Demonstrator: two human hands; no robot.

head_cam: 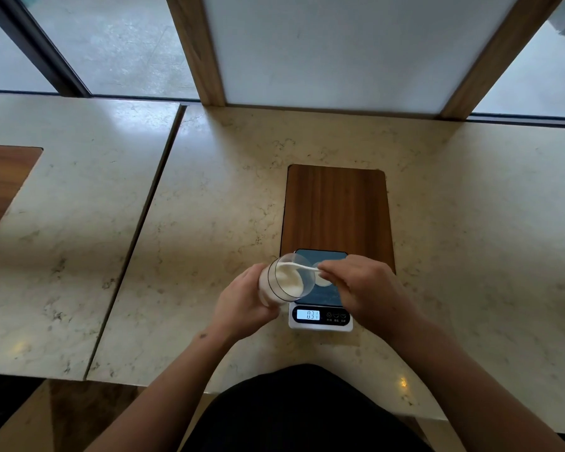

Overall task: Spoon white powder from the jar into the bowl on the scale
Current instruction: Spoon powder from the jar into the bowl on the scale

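My left hand (pixel 242 300) is wrapped around the base of the clear jar (pixel 286 278), fingers closed on it. The jar is tilted, its open mouth facing toward 3 o'clock, and it sits at the 9 o'clock edge of the scale (pixel 320 290), overlapping the platform corner. White powder (pixel 291 277) lies banked inside the jar against its lower wall.

My right hand (pixel 362 285) pinches the handle of a white spoon (pixel 302 267) between thumb and fingertips; the grip is closed on it. The spoon runs toward 9 o'clock from the hand, and its tip is inside the jar mouth, in contact with the powder.

The bowl (pixel 322 279) sits on the dark blue platform of the scale, directly at 3 o'clock from the jar mouth. My right hand covers most of it; only a pale curved section shows. I cannot tell how much powder it holds.

The scale display (pixel 308 315) at the 6 o'clock edge is lit, with digits that appear to read 031. The scale rests on the 6 o'clock end of a wooden board (pixel 336 207) set into the marble counter (pixel 209 207).
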